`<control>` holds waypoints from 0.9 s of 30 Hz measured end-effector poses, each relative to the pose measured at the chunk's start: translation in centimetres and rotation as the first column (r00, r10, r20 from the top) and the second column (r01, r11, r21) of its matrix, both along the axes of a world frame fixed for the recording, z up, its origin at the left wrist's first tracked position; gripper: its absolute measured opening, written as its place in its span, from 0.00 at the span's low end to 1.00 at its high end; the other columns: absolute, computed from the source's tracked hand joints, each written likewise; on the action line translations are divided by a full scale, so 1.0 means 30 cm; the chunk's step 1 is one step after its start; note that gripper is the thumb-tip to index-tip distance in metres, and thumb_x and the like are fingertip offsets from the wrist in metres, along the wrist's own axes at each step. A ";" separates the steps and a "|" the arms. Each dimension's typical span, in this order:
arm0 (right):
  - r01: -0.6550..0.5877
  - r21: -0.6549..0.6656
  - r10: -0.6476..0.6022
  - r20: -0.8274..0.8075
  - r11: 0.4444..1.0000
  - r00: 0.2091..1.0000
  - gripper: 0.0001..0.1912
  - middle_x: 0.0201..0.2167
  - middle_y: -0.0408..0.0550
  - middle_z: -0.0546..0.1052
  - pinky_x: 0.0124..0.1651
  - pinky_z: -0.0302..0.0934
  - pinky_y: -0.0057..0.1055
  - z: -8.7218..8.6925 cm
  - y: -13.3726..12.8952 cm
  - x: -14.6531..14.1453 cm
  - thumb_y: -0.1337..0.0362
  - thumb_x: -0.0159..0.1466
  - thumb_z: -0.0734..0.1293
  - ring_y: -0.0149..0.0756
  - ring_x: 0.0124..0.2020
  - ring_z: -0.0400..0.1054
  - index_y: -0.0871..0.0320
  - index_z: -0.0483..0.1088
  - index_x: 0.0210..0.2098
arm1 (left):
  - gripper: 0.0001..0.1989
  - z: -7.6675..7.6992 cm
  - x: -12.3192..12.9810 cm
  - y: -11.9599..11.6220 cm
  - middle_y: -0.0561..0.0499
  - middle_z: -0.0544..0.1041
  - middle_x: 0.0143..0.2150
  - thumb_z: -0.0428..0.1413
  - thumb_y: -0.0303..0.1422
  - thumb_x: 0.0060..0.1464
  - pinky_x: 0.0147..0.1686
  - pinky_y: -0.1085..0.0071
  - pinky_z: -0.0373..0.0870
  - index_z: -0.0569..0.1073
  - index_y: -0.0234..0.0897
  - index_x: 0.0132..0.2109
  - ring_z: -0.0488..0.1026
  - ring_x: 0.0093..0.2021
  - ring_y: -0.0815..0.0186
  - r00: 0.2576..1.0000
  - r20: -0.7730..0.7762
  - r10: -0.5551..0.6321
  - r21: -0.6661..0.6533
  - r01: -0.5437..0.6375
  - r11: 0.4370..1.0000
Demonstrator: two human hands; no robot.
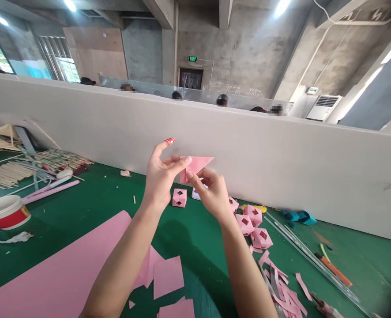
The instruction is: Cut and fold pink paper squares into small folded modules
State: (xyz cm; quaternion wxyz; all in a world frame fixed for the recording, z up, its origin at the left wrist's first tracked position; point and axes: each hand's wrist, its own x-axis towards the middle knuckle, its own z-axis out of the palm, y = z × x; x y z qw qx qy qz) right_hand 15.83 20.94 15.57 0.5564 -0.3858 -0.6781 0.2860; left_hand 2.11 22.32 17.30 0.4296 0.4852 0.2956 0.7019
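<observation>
A pink sheet of folded paper [198, 163], with a pointed corner to the right, is held up in front of the grey partition. My left hand [162, 176] pinches its left side between thumb and fingers, with the index finger raised and a red patterned wrap on its tip. My right hand [210, 190] grips the lower edge, its thumb pressed on the paper. Below the hands a folded pink paper cube [179, 198] with diamond-shaped holes sits on the green table [116, 194]. Several similar pink cubes [261, 238] lie right of my right wrist.
A large pink sheet [66, 265] and cut squares [169, 277] lie in front. Paper strips [288, 291] and a clear ruler [314, 260] are at right. Left are thin sticks [8, 174], a glue gun [53, 187] and a red-white cup [8, 212]. A partition [281, 154] runs behind.
</observation>
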 end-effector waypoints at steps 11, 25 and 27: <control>-0.033 -0.011 0.033 0.034 0.999 0.999 0.17 0.31 0.45 0.78 0.36 0.65 0.29 0.010 -0.011 0.009 0.49 0.66 0.67 0.35 0.34 0.73 0.55 0.71 0.30 | 0.31 -0.001 -0.020 0.008 0.54 0.79 0.32 0.68 0.29 0.46 0.59 0.56 0.69 0.70 0.43 0.58 0.79 0.44 0.61 1.000 0.001 0.029 0.058 -0.029 0.998; 0.237 0.133 -0.225 -0.101 0.962 0.969 0.12 0.30 0.44 0.77 0.38 0.65 0.31 0.037 -0.022 0.081 0.54 0.66 0.67 0.34 0.34 0.71 0.55 0.73 0.32 | 0.26 0.018 -0.022 -0.008 0.53 0.79 0.32 0.68 0.34 0.49 0.54 0.58 0.74 0.72 0.42 0.55 0.80 0.43 0.60 0.977 -0.214 -0.020 0.012 0.024 1.000; 0.232 0.150 -0.227 -0.050 0.961 0.972 0.12 0.30 0.43 0.78 0.38 0.65 0.32 0.041 -0.028 0.079 0.55 0.67 0.67 0.34 0.34 0.71 0.55 0.73 0.32 | 0.25 0.021 -0.030 -0.009 0.51 0.80 0.36 0.68 0.34 0.49 0.52 0.58 0.75 0.73 0.42 0.54 0.80 0.44 0.58 0.975 -0.221 -0.035 0.028 0.042 0.999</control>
